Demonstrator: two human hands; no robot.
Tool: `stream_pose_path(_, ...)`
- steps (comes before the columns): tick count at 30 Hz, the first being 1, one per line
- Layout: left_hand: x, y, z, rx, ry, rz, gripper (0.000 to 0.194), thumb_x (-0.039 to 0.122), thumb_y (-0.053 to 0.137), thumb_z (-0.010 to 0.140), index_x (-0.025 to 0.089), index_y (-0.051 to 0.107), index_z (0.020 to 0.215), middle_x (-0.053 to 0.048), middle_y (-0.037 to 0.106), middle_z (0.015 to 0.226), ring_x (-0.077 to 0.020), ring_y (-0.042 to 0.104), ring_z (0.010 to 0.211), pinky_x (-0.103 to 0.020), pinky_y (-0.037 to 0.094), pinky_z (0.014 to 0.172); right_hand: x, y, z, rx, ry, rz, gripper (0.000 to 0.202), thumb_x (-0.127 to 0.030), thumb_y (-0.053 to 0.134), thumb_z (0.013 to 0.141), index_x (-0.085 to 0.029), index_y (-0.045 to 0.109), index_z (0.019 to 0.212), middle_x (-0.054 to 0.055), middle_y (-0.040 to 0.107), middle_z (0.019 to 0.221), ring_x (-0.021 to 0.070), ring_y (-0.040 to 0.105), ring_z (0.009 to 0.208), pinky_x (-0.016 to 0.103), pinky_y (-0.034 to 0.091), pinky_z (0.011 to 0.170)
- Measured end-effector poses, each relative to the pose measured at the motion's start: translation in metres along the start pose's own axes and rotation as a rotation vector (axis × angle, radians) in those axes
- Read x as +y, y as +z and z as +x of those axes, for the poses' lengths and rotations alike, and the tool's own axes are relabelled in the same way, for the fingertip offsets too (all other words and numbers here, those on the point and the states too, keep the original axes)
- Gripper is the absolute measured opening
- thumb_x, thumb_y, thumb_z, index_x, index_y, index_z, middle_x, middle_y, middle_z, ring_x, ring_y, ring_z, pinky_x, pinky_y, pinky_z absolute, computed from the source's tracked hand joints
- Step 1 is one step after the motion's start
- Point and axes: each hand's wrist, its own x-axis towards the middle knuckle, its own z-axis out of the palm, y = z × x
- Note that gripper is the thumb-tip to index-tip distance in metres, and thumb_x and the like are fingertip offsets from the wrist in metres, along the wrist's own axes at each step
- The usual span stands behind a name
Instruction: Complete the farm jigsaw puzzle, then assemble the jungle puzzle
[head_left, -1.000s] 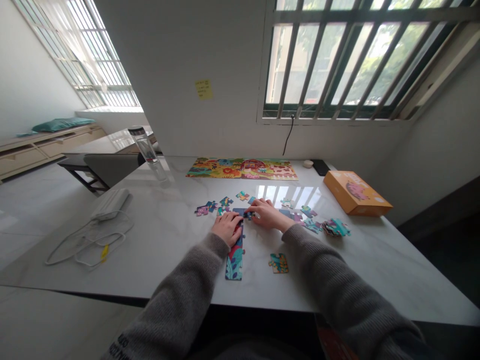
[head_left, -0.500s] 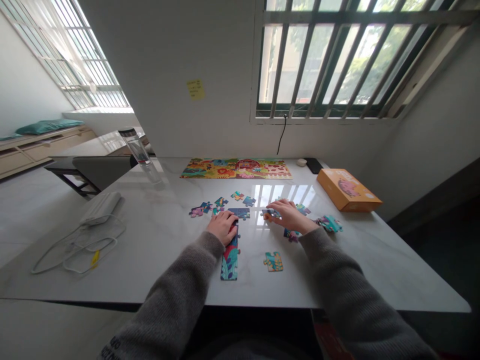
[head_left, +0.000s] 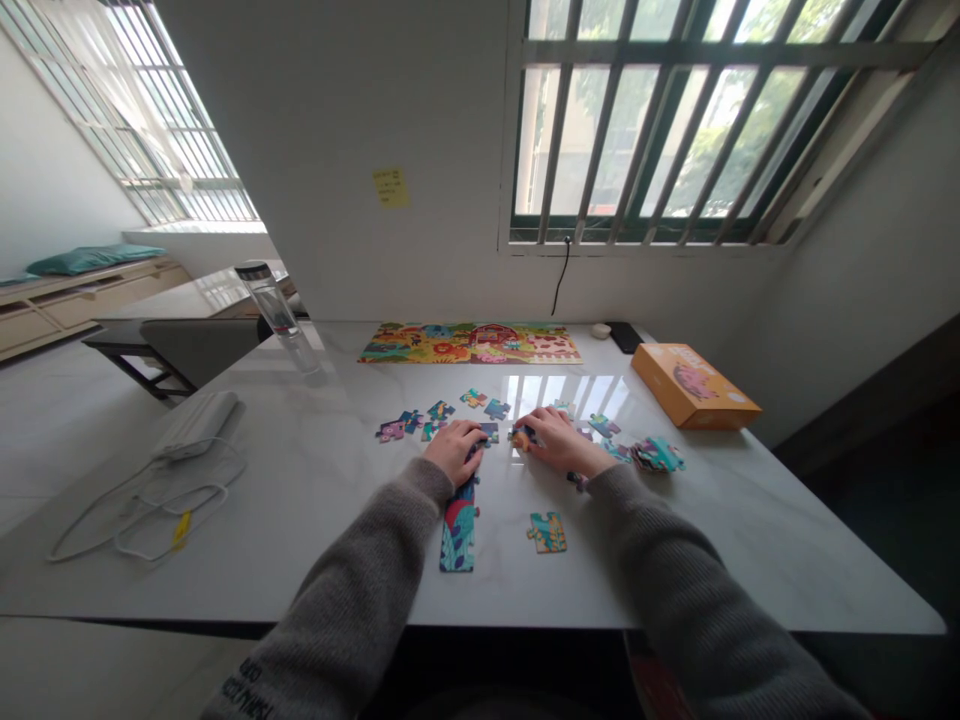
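My left hand [head_left: 455, 452] lies over the upper part of a joined jigsaw strip [head_left: 458, 535], its fingers resting on the pieces. A dark blue end of the strip [head_left: 490, 433] shows past the fingertips and sticks out to the right. My right hand [head_left: 556, 440] pinches a puzzle piece [head_left: 522, 438] with dark blue and orange on it, a small gap to the right of that end. The fingers hide part of this piece. Nearer to me, a loose teal and orange piece [head_left: 547, 533] lies alone on the table.
Several loose pieces [head_left: 391, 431] are scattered at the left and behind my hands. A pile of pieces [head_left: 658, 455] lies at the right, near an orange box [head_left: 694, 385]. Farther back is a colourful picture strip [head_left: 471, 343]. A glass bottle [head_left: 268, 298] and a white cabled device [head_left: 199, 425] are leftward.
My right hand has moved left with the puzzle piece, closer to the joined strip. My left hand has shifted slightly right along the strip. The view has tilted up a little.
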Motion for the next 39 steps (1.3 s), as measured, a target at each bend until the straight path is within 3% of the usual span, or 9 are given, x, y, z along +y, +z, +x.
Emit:
stream_pose_path(8,0.001,0.004,0.004,0.064,0.039,-0.060,0.024,0.014,0.054,0.086,0.018,0.067,0.106,-0.009,0.067,0.118,-0.0261,0.057,0.114,-0.043,0.046,0.103,-0.010,0.012,0.013,0.078,-0.093,0.021,0.035,-0.011,0.059,0.087,-0.027,0.069,0.117,0.008,0.060,0.114,0.0230,0.054,0.107,0.037,0.037,0.096)
stream_pose_path(16,0.006,0.006,0.004,0.009,0.009,0.060,0.039,0.028,0.057,0.091,0.022,0.061,0.129,-0.009,0.062,0.125,-0.0296,0.052,0.116,-0.046,0.042,0.100,-0.009,0.016,0.014,0.071,-0.095,0.026,0.035,-0.011,0.058,0.089,-0.030,0.072,0.115,0.007,0.062,0.112,0.0229,0.055,0.107,0.037,0.036,0.096)
stream_pose_path(21,0.007,0.008,0.003,-0.001,0.004,0.086,0.038,0.031,0.055,0.093,0.024,0.063,0.130,-0.009,0.060,0.125,-0.0296,0.050,0.117,-0.046,0.041,0.100,-0.012,0.018,0.013,0.073,-0.090,0.026,0.034,-0.010,0.057,0.090,-0.030,0.073,0.112,0.006,0.064,0.113,0.0227,0.056,0.107,0.037,0.036,0.096)
stream_pose_path(25,0.005,0.007,0.003,0.004,0.029,0.062,0.038,0.029,0.055,0.093,0.023,0.063,0.130,-0.009,0.060,0.125,-0.0293,0.050,0.118,-0.046,0.042,0.102,-0.005,0.011,0.004,0.105,-0.090,0.065,0.038,-0.011,0.054,0.092,-0.028,0.067,0.124,0.007,0.066,0.121,0.0238,0.056,0.114,0.039,0.036,0.099)
stream_pose_path(28,0.003,0.005,0.001,0.015,0.017,0.046,0.036,0.027,0.056,0.092,0.021,0.064,0.126,-0.010,0.060,0.125,-0.0295,0.051,0.118,-0.047,0.042,0.103,0.013,-0.001,-0.008,0.172,-0.009,0.079,0.037,-0.015,0.053,0.094,-0.024,0.063,0.129,0.009,0.068,0.121,0.0250,0.056,0.115,0.040,0.037,0.098)
stream_pose_path(33,-0.001,0.000,-0.003,0.025,-0.052,0.083,0.036,0.029,0.060,0.088,0.021,0.065,0.123,-0.011,0.060,0.124,-0.0325,0.051,0.120,-0.052,0.041,0.104,0.043,-0.020,-0.025,0.165,0.202,-0.014,0.027,-0.024,0.061,0.091,-0.023,0.070,0.117,0.010,0.069,0.112,0.0284,0.054,0.108,0.041,0.039,0.091)
stream_pose_path(39,-0.006,0.003,-0.004,0.035,-0.012,0.041,0.034,0.026,0.058,0.088,0.019,0.066,0.120,-0.012,0.059,0.120,-0.0315,0.052,0.117,-0.049,0.043,0.105,0.041,-0.021,-0.030,0.029,0.279,-0.115,0.038,-0.038,0.070,0.084,-0.024,0.069,0.120,0.011,0.063,0.118,0.0308,0.050,0.112,0.042,0.037,0.093)
